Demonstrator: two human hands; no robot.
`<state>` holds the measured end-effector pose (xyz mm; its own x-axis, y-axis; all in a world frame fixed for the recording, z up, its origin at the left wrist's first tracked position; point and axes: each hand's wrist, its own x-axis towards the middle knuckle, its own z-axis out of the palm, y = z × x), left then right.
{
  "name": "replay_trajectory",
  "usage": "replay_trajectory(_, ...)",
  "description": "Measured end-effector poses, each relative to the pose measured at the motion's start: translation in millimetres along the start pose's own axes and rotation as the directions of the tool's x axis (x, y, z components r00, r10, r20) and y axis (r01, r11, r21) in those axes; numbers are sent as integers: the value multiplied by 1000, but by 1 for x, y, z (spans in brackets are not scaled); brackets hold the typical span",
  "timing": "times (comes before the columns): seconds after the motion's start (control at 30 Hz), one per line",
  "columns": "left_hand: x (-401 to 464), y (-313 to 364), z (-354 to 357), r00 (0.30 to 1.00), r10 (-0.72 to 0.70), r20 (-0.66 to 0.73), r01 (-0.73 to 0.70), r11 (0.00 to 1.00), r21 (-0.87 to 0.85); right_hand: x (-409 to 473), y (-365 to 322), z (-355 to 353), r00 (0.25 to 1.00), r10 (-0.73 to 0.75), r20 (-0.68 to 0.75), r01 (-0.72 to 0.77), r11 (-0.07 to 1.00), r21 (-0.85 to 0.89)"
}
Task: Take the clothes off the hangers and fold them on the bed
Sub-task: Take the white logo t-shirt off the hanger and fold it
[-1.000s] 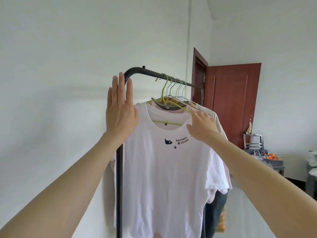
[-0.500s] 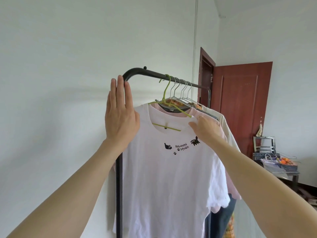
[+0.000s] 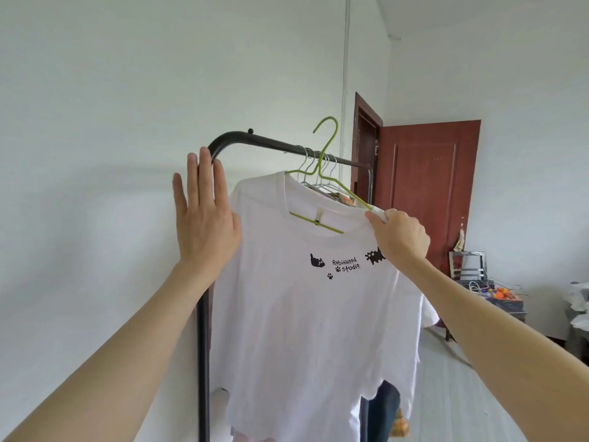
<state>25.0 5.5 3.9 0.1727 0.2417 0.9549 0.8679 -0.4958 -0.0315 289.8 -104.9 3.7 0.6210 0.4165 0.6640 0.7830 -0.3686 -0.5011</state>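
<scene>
Two hands reach up toward a black clothes rack (image 3: pixel 287 145) that stands by a white wall. The left hand (image 3: pixel 204 224) is flat, with its fingers straight and pointing up. It is beside the bent left corner of the rack, just left of a white T-shirt (image 3: pixel 306 314). I cannot tell if it touches the rack or the shirt.

The right hand (image 3: pixel 398 237) pinches the right shoulder of the white T-shirt, together with the end of a green hanger (image 3: pixel 325 173) inside it. The shirt hangs on this green hanger, in front of the rack. The hook of the green hanger is up in the air, above the black bar, and the hanger is tilted so its right end is lower. The shirt has small black cats, paw prints and the words "Robinhood studio" on the chest.

More clothes hang on the bar behind the white shirt, on silver hangers (image 3: pixel 318 167). They are mostly hidden. Something dark blue (image 3: pixel 381 413) shows low down under the hem of the white shirt.

Far on the right is a dark red door (image 3: pixel 427 193), standing open. Near it, lower down, is a small bench (image 3: pixel 490 298) with a metal frame, cords and some orange things on it. They are too small to tell apart. At the far right edge there is something white and crumpled (image 3: pixel 580 301).
</scene>
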Motion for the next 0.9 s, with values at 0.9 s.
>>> replay_trajectory(0.9,-218,346,-238,727,660,190,28,248,-968,-378,193,-482,809,328,-489,-560,684,-468)
